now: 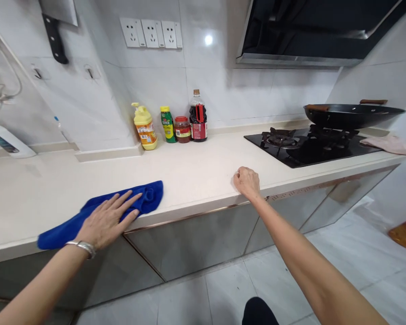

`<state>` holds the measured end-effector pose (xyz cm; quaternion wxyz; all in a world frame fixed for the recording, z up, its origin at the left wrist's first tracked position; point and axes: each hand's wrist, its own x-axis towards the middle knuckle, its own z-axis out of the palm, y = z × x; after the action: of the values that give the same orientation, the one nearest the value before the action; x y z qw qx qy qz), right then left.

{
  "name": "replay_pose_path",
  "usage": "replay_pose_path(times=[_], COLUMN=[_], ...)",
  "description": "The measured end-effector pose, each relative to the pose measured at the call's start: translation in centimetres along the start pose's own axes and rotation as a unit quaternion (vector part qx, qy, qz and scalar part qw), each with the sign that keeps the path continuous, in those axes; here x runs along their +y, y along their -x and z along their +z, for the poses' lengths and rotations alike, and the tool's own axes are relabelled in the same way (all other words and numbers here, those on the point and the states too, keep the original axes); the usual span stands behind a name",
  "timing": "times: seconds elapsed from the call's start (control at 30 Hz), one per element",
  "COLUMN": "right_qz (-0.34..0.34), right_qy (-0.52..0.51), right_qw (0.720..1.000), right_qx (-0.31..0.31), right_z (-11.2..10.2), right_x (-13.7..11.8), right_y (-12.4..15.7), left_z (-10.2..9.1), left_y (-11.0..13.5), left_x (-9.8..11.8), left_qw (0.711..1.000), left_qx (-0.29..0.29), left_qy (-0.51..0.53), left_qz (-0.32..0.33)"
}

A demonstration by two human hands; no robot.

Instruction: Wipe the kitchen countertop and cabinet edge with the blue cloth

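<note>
My left hand point(106, 216) lies flat with its fingers spread on a blue cloth point(152, 198), pressing it onto the pale countertop point(196, 176). The cloth is rumpled, and its near left part hangs over the counter's front edge. A silver bracelet point(83, 247) circles my left wrist. Closed into a fist, my right hand point(246, 181) rests on the countertop close to the front edge, left of the gas stove point(291, 153). Nothing shows in the fist, though its palm side is hidden.
Against the back wall stand a yellow pump bottle point(145, 128), a green bottle point(168, 125), a red-lidded jar point(182, 130) and a dark sauce bottle point(198, 118). A wok point(353, 116) sits on the stove beside a pink cloth point(392, 144). A cleaver point(56, 38) hangs upper left; a white bottle point(8, 140) lies below.
</note>
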<state>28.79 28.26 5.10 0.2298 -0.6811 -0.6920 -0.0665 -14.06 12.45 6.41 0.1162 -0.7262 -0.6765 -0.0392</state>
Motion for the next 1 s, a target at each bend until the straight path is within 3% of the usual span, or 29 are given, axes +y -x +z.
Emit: replay_pose_path(times=[0.1, 0.27, 0.43, 0.67, 0.83, 1.0], right_qz=[-0.004, -0.009, -0.009, 0.053, 0.048, 0.015], right_qy=[-0.004, -0.011, -0.031, -0.077, -0.060, -0.020], right_qw=[1.000, 1.000, 0.999, 0.995, 0.997, 1.000], right_qx=[0.003, 0.007, 0.017, 0.019, 0.004, 0.011], right_z=[0.0, -0.3, -0.7, -0.8, -0.7, -0.5], right_x=[-0.1, -0.4, -0.5, -0.1, 0.3, 0.5], right_y=[0.2, 0.5, 0.5, -0.3, -0.2, 0.3], left_z=[-0.6, -0.9, -0.4, 0.4, 0.6, 0.7], left_y=[-1.1, -3.4, -5.5, -8.5, -9.0, -7.9], left_x=[4.9, 12.5, 18.2, 25.7, 27.0, 23.8], left_qw=[0.999, 0.995, 0.986, 0.977, 0.976, 0.971], left_qx=[-0.026, 0.012, 0.061, 0.095, 0.081, 0.077], left_qy=[-0.001, 0.010, 0.039, 0.094, 0.121, 0.124], left_qz=[0.035, 0.103, 0.153, 0.165, 0.159, 0.187])
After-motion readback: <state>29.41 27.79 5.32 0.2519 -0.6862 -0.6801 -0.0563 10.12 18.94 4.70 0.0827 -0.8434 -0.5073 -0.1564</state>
